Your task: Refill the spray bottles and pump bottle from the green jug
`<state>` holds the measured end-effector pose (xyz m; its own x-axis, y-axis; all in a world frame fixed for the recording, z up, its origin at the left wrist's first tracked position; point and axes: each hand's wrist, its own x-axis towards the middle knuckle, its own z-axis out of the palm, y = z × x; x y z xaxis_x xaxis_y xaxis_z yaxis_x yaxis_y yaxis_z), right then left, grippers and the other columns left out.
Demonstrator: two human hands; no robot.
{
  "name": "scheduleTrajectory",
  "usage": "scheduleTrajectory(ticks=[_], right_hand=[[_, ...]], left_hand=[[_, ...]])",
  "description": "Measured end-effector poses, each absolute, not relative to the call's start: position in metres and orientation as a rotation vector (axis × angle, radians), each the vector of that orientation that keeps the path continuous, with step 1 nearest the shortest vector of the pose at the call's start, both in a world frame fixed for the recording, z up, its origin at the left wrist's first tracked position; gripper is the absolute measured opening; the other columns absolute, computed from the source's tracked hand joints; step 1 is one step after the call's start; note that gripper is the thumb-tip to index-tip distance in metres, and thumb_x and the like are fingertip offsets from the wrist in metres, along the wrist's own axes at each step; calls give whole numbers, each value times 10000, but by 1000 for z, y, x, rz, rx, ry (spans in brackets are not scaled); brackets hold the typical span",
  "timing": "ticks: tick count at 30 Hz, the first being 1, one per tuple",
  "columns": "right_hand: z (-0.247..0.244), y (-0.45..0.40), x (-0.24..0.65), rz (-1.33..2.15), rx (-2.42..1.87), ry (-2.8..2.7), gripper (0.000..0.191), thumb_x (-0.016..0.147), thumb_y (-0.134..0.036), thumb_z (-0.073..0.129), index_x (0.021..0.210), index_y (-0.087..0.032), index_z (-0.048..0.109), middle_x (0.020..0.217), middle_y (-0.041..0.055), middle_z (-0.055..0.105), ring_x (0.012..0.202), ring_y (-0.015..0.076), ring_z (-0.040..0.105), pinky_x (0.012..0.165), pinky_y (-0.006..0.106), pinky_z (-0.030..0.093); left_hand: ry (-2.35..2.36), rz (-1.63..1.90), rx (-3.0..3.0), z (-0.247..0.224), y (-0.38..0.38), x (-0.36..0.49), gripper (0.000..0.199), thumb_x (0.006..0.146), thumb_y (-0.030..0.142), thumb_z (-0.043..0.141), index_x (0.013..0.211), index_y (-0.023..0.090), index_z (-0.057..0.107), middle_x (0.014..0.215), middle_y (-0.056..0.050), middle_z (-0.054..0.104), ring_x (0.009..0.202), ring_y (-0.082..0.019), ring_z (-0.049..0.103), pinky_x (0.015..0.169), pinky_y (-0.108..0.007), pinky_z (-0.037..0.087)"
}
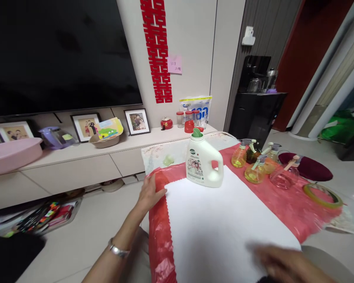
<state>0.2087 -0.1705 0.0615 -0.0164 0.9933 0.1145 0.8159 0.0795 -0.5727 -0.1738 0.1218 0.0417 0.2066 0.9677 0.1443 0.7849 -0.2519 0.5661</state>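
Note:
A large white cloth (218,220) with a zigzag edge lies over a red plastic sheet (161,236) on a table. My left hand (149,193) rests at the far left corner, its thumb stretched out towards the cloth's edge and its fingers on the red plastic. At the lower right, my right hand (277,259) is smeared by motion over the cloth, with a small dark thing partly visible beneath it. A white detergent jug (205,163) with a green top stands upright on the cloth's far end.
Pump bottles (255,173) with coloured liquid and a roll of tape (322,195) are on the red sheet at right. Behind the table, a long cabinet (85,167) holds framed photos, a pink basin (14,155) and red-lidded jars.

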Motion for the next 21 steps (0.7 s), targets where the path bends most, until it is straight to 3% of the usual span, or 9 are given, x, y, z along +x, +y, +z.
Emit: scheduleTrajectory(ticks=[4, 6, 7, 9, 12, 15, 18, 21], right_hand=[[65, -77, 229, 325, -1863, -1586, 718, 926, -736, 438, 1349, -183, 610, 1325, 104, 524, 1084, 190, 600, 875, 295, 568], [67, -21, 229, 268, -1860, -1538, 760, 908, -662, 456, 1467, -151, 512, 1414, 118, 453, 1187, 228, 556, 926, 329, 552], [67, 4, 226, 266, -1859, -1534, 766, 899, -606, 488, 1505, -138, 467, 1436, 121, 430, 1235, 240, 527, 940, 334, 545], [66, 42, 217, 278, -1855, -1541, 735, 879, -479, 560, 1510, -119, 448, 1424, 131, 440, 1242, 236, 519, 950, 329, 533], [63, 69, 204, 317, -1826, -1598, 522, 929, -327, 563, 1405, -116, 526, 1246, 108, 554, 1111, 151, 563, 937, 279, 517], [65, 67, 202, 327, -1791, -1631, 376, 963, -269, 528, 1289, -88, 576, 1112, 92, 582, 996, 108, 568, 904, 239, 497], [74, 51, 207, 319, -1725, -1657, 387, 939, -272, 504, 1285, -119, 586, 1132, 90, 586, 1011, 130, 573, 878, 218, 472], [77, 31, 208, 327, -1672, -1679, 399, 922, -298, 498, 1275, -138, 592, 1137, 78, 591, 1025, 148, 574, 892, 225, 461]], left_hand=[[1265, 708, 2092, 84, 143, -114, 1010, 749, 467, 741, 1582, 212, 228, 1653, -174, 244, 1553, -369, 213, 1237, -524, 241], [1113, 741, 2038, 98, 156, -83, 1207, 666, 452, 826, 1609, 208, 114, 1686, -190, 153, 1573, -385, 107, 1249, -547, 180], [1045, 780, 1998, 103, 163, -69, 1289, 632, 441, 852, 1612, 180, 57, 1682, -215, 148, 1570, -394, 107, 1248, -552, 172], [848, 812, 1889, 109, 173, -48, 1331, 619, 421, 863, 1607, 161, 9, 1626, -230, 286, 1509, -389, 290, 1216, -537, 266], [635, 829, 1794, 115, 178, -32, 1068, 676, 385, 817, 1555, 185, 245, 1369, -145, 583, 1260, -338, 567, 1083, -501, 446], [741, 955, 1899, 124, 164, -33, 774, 669, 343, 817, 1367, 191, 519, 1218, -101, 616, 1195, -329, 568, 1033, -476, 477], [919, 1017, 1981, 137, 130, -39, 780, 627, 348, 853, 1329, 205, 545, 1197, -92, 597, 1211, -341, 542, 1030, -469, 478], [955, 1027, 1879, 139, 88, -44, 914, 631, 363, 849, 1423, 229, 412, 1252, -80, 603, 1143, -308, 602, 978, -426, 520]])
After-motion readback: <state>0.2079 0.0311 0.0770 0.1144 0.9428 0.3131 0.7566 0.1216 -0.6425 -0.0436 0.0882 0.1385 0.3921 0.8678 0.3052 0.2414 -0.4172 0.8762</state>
